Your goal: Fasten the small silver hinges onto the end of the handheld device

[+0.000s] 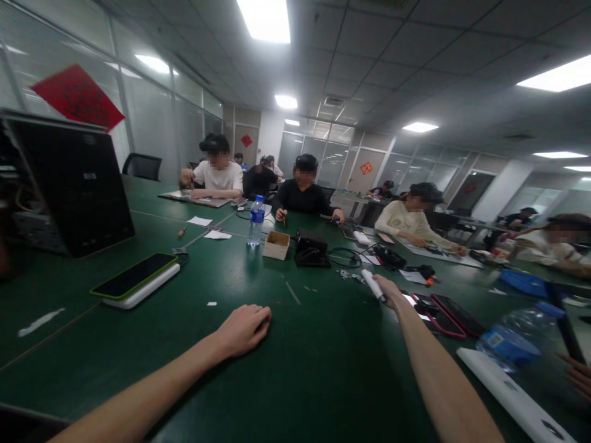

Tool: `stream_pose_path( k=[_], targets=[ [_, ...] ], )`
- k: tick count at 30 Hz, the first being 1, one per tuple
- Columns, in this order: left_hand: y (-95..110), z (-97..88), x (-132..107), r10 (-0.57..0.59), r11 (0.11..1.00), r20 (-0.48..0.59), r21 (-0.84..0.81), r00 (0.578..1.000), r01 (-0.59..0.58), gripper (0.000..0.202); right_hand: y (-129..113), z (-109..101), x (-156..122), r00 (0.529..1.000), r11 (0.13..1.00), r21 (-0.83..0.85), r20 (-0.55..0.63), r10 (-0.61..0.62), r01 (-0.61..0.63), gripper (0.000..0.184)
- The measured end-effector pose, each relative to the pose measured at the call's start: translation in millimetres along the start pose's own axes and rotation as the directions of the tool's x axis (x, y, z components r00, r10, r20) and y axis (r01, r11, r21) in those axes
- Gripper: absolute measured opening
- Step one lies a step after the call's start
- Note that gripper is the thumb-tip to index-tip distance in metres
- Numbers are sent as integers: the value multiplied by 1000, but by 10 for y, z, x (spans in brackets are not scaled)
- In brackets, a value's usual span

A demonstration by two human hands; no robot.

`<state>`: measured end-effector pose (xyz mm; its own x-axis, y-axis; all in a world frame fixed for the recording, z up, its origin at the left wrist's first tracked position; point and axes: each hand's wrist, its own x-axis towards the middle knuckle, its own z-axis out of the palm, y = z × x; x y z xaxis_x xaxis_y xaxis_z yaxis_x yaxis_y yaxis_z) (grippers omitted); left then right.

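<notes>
My left hand point(244, 330) rests on the green table point(305, 381) with its fingers loosely curled in. No object shows in it, and a small white scrap point(212, 303) lies to its left. With my right hand point(388, 291) I grip a white cylinder point(370, 284) with a dark near end, its exact kind unclear. Several small metal pieces point(351, 277) lie just beyond the cylinder, to its left. Phones with red edges point(446, 317) lie to the right of my right wrist.
Ahead stand a water bottle point(255, 221), a small open box point(276, 245) and a black stand point(312, 249). At left, a green-edged phone point(138, 274) lies on a white slab beside a black computer case point(74, 184). Another bottle point(517, 335) lies at right. Several people sit around.
</notes>
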<state>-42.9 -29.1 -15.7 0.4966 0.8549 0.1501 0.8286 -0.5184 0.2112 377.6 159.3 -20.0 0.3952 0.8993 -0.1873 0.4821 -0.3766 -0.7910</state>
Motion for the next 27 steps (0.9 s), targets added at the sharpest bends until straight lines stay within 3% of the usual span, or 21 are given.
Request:
stream_pose_path(
  k=[6, 12, 14, 18, 24, 27],
  targets=[
    [6, -14, -10, 4, 1000, -3, -13, 1000, -4, 13, 52, -37, -6, 999, 999, -16, 12, -34, 34, 34],
    [4, -20, -8, 5, 1000, -4, -16, 1000, -5, 13, 101, -118, 28, 990, 971, -219, -77, -115, 96, 32],
    [5, -24, -6, 3, 1000, 3, -15, 1000, -3, 12, 116, -126, 16, 973, 940, -313, -140, -186, 135, 29],
    [14, -37, -5, 4, 1000, 3, -13, 1000, -4, 13, 163, -91, -55, 927, 878, -442, -221, -304, 182, 39],
    [27, -43, -13, -12, 1000, 9, -21, 1000, 12, 13, 227, -50, -134, 861, 683, -681, -153, -486, 265, 31],
    [24, -37, -14, -10, 1000, 4, -21, 1000, 10, 13, 235, -52, -133, 840, 626, -725, -124, -529, 287, 26]
  ],
)
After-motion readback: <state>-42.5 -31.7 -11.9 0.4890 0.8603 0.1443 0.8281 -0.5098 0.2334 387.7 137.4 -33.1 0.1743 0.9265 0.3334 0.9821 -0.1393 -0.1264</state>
